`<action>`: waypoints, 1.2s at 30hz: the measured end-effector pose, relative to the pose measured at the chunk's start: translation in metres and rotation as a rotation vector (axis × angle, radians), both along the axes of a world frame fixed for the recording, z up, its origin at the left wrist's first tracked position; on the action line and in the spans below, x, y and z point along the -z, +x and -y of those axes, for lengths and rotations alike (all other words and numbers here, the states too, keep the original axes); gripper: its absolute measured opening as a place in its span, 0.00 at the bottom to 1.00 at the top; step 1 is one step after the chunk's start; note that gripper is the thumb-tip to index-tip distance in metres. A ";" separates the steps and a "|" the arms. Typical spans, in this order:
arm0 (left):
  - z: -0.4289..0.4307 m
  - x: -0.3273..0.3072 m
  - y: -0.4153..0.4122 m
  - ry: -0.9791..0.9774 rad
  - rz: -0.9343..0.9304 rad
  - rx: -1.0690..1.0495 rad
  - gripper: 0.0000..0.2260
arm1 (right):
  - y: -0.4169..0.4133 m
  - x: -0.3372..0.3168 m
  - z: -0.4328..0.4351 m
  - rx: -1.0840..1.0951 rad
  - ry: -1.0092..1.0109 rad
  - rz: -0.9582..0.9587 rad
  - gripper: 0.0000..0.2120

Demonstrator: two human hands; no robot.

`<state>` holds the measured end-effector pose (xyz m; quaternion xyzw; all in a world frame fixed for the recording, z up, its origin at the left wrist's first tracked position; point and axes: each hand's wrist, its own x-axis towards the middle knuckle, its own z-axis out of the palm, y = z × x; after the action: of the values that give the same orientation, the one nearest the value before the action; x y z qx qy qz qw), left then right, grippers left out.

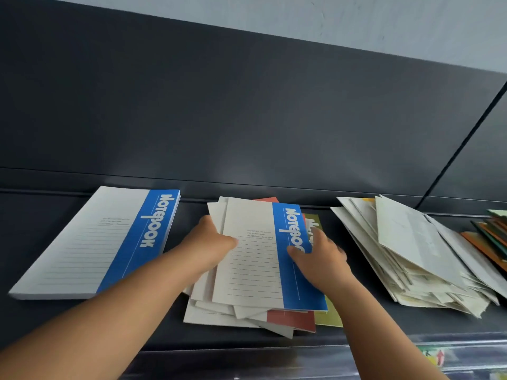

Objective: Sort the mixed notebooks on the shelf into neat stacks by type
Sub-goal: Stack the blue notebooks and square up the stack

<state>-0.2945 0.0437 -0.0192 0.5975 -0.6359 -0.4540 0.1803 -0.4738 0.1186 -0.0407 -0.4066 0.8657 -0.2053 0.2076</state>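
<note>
A neat stack of blue-and-white notebooks (90,242) lies on the dark shelf (41,319) at the left. In the middle sits a mixed, untidy pile (290,319) with red and olive covers showing underneath. On top of it lies one blue-and-white notebook (255,264). My left hand (211,239) grips this notebook's left edge, thumb on the cover. My right hand (318,253) holds its blue right edge, fingers curled over the pile. A loose heap of pale notebooks (411,256) lies at the right.
The shelf's dark back panel (247,119) rises close behind the stacks. At the far right edge lie several green and orange notebooks (491,237). A transparent strip (452,352) runs along the shelf's front edge at the lower right.
</note>
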 end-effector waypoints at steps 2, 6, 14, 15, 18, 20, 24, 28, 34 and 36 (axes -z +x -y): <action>0.000 -0.001 -0.002 0.027 -0.059 -0.084 0.28 | -0.006 0.002 0.000 0.000 0.012 0.036 0.33; 0.000 0.001 -0.004 0.030 -0.089 -0.147 0.27 | -0.005 0.004 0.002 -0.059 -0.041 0.104 0.29; 0.007 0.009 -0.001 0.047 -0.161 -0.203 0.32 | -0.001 0.002 0.003 -0.150 -0.140 0.164 0.30; 0.008 0.010 -0.001 0.060 -0.175 -0.203 0.33 | -0.002 0.002 0.002 -0.146 -0.144 0.168 0.31; 0.009 0.013 -0.004 0.072 -0.197 -0.227 0.35 | -0.004 0.005 0.000 -0.139 -0.162 0.180 0.33; 0.006 0.013 -0.006 0.084 -0.192 -0.287 0.34 | -0.003 0.007 -0.002 -0.137 -0.184 0.193 0.33; 0.012 0.010 -0.002 0.224 -0.259 -0.361 0.24 | 0.000 0.012 -0.001 -0.126 -0.227 0.260 0.31; 0.013 0.008 0.004 0.292 -0.255 -0.300 0.12 | 0.003 0.015 0.002 -0.139 -0.242 0.288 0.32; 0.004 0.013 0.009 0.094 -0.432 -0.268 0.11 | -0.005 0.016 0.007 -0.075 -0.386 0.457 0.22; 0.001 0.011 0.013 0.021 -0.494 -0.239 0.12 | -0.007 0.013 0.010 -0.016 -0.469 0.540 0.23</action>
<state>-0.2817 0.0426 -0.0299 0.5411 -0.4930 -0.5681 0.3760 -0.4805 0.1084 -0.0534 -0.3809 0.7057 -0.4968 0.3318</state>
